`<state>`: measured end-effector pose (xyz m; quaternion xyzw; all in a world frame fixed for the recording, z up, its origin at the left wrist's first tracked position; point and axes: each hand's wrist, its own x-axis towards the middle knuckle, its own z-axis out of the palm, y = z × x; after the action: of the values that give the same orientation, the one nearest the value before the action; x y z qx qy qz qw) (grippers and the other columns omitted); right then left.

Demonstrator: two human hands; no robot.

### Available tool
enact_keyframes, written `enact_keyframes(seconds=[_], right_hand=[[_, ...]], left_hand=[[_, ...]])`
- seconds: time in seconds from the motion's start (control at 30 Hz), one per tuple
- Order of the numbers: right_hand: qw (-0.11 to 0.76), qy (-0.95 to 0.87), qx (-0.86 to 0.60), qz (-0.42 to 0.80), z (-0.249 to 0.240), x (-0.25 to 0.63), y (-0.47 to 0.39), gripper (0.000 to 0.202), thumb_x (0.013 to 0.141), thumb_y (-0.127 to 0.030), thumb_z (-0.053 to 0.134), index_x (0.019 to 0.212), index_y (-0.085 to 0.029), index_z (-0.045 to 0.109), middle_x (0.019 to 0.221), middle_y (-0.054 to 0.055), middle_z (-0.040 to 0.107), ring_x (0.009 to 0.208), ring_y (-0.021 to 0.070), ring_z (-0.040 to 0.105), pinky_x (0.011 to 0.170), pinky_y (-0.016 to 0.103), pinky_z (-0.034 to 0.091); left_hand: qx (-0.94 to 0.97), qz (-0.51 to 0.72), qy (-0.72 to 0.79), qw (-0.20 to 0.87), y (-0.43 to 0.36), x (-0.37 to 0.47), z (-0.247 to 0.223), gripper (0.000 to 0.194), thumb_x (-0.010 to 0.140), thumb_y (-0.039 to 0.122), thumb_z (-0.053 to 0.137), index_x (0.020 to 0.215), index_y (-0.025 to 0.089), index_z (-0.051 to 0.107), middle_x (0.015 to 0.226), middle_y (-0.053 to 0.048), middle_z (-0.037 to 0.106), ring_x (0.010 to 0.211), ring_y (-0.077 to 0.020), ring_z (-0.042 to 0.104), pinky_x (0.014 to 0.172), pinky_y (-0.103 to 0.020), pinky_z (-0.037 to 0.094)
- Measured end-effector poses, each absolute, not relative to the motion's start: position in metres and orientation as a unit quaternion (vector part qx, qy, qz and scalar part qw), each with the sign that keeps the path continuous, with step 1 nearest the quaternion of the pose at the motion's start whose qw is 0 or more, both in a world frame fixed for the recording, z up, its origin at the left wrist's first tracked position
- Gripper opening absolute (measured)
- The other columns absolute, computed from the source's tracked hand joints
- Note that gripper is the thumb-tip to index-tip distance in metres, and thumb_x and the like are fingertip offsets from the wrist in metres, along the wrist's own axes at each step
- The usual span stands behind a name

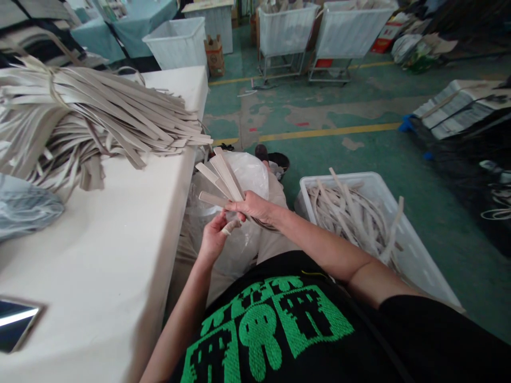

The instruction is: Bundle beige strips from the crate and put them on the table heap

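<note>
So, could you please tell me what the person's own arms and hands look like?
Both hands are gloveless. The left hand has a pale wrap around one finger; the right hand shows no wrap. No watch or bracelet shows on either wrist. The right arm has a short black sleeve; the left sleeve can't be made out.

Head view, forward and down

One view, worn on our head, looking over our shirt [259, 340] at the bottom edge. Near range, mid-frame: our left hand [213, 236] and right hand [255, 207]. Left side, close: table [107, 239]. Right side, seen from above: box [421, 260]. Far range, top edge: carts [286, 31], across the floor [319, 154].
</note>
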<state>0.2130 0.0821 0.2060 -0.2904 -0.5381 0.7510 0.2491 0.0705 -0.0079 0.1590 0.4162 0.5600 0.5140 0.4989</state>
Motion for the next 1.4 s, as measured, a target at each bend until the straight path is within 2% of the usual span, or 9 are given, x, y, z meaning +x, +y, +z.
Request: enact_keyframes(seconds=[0.17, 0.43, 0.6, 0.73, 0.93, 1.0, 1.17, 1.3, 1.4], right_hand=[[0.284, -0.558, -0.303, 0.718, 0.218, 0.212, 0.105, 0.018, 0.082, -0.029, 0.071, 0.082, -0.011, 0.071, 0.081, 0.004, 0.074, 0.044, 0.0037, 0.042, 0.040, 0.018, 0.035], [0.287, -0.558, -0.313, 0.713, 0.223, 0.192, 0.108, 0.018, 0.086, -0.027, 0.066, 0.083, -0.009, 0.070, 0.069, 0.001, 0.069, 0.045, 0.0032, 0.037, 0.044, 0.017, 0.032], [0.290, -0.568, -0.306, 0.707, 0.212, 0.178, 0.106, 0.017, 0.085, -0.026, 0.067, 0.082, -0.010, 0.071, 0.075, 0.003, 0.073, 0.046, 0.0037, 0.040, 0.044, 0.017, 0.035], [0.299, -0.570, -0.308, 0.700, 0.205, 0.172, 0.109, 0.021, 0.085, -0.031, 0.068, 0.081, -0.011, 0.070, 0.079, 0.004, 0.073, 0.046, 0.0034, 0.041, 0.044, 0.016, 0.037], [0.326, -0.522, -0.419, 0.668, 0.196, 0.200, 0.107, 0.026, 0.085, -0.036, 0.067, 0.087, -0.011, 0.073, 0.072, 0.004, 0.071, 0.042, 0.0046, 0.042, 0.042, 0.018, 0.036], [0.302, -0.528, -0.442, 0.659, 0.190, 0.223, 0.097, 0.032, 0.085, -0.042, 0.066, 0.086, -0.011, 0.074, 0.074, 0.007, 0.072, 0.041, 0.0052, 0.042, 0.040, 0.020, 0.034], [0.152, -0.596, -0.441, 0.654, 0.179, 0.280, 0.054, 0.043, 0.083, -0.054, 0.064, 0.078, -0.013, 0.076, 0.075, 0.009, 0.074, 0.040, 0.0080, 0.048, 0.042, 0.023, 0.038], [0.089, -0.629, -0.433, 0.639, 0.180, 0.293, 0.026, 0.041, 0.085, -0.052, 0.061, 0.073, -0.015, 0.074, 0.064, 0.005, 0.070, 0.041, 0.0094, 0.051, 0.047, 0.024, 0.043], [0.077, -0.640, -0.451, 0.617, 0.179, 0.288, 0.022, 0.037, 0.088, -0.046, 0.060, 0.072, -0.016, 0.073, 0.054, 0.002, 0.063, 0.040, 0.0105, 0.052, 0.049, 0.024, 0.043]], left_hand=[[0.314, 0.520, 0.546, 0.577, -0.024, 0.077, 0.158, 0.029, 0.059, 0.035, 0.088, 0.075, 0.017, 0.071, 0.068, 0.001, 0.068, 0.061, -0.0110, 0.057, 0.066, -0.024, 0.046], [0.304, 0.457, 0.531, 0.645, -0.042, 0.085, 0.153, 0.030, 0.058, 0.038, 0.089, 0.068, 0.015, 0.072, 0.062, 0.000, 0.065, 0.056, -0.0099, 0.053, 0.059, -0.023, 0.044], [0.336, 0.411, 0.548, 0.646, -0.040, 0.082, 0.150, 0.032, 0.064, 0.044, 0.085, 0.066, 0.014, 0.076, 0.057, -0.003, 0.066, 0.054, -0.0113, 0.053, 0.060, -0.024, 0.043], [0.330, 0.386, 0.554, 0.660, -0.039, 0.083, 0.152, 0.036, 0.062, 0.048, 0.086, 0.070, 0.013, 0.078, 0.067, -0.007, 0.072, 0.063, -0.0165, 0.062, 0.071, -0.030, 0.050], [0.175, 0.507, 0.512, 0.671, -0.036, 0.080, 0.143, 0.046, 0.052, 0.050, 0.093, 0.070, 0.013, 0.071, 0.065, -0.003, 0.066, 0.064, -0.0139, 0.061, 0.073, -0.031, 0.053], [0.110, 0.552, 0.503, 0.656, -0.033, 0.075, 0.138, 0.047, 0.051, 0.048, 0.094, 0.070, 0.015, 0.067, 0.065, 0.000, 0.064, 0.061, -0.0113, 0.059, 0.073, -0.029, 0.053], [-0.006, 0.605, 0.511, 0.611, -0.025, 0.066, 0.127, 0.046, 0.053, 0.043, 0.094, 0.076, 0.018, 0.063, 0.070, 0.002, 0.066, 0.064, -0.0105, 0.063, 0.074, -0.027, 0.054], [-0.004, 0.611, 0.517, 0.600, -0.022, 0.071, 0.121, 0.040, 0.060, 0.041, 0.091, 0.078, 0.017, 0.064, 0.075, -0.001, 0.069, 0.065, -0.0111, 0.064, 0.074, -0.027, 0.054], [0.023, 0.607, 0.512, 0.607, -0.023, 0.076, 0.121, 0.044, 0.056, 0.042, 0.093, 0.078, 0.016, 0.066, 0.075, -0.001, 0.069, 0.064, -0.0107, 0.063, 0.073, -0.027, 0.054]])
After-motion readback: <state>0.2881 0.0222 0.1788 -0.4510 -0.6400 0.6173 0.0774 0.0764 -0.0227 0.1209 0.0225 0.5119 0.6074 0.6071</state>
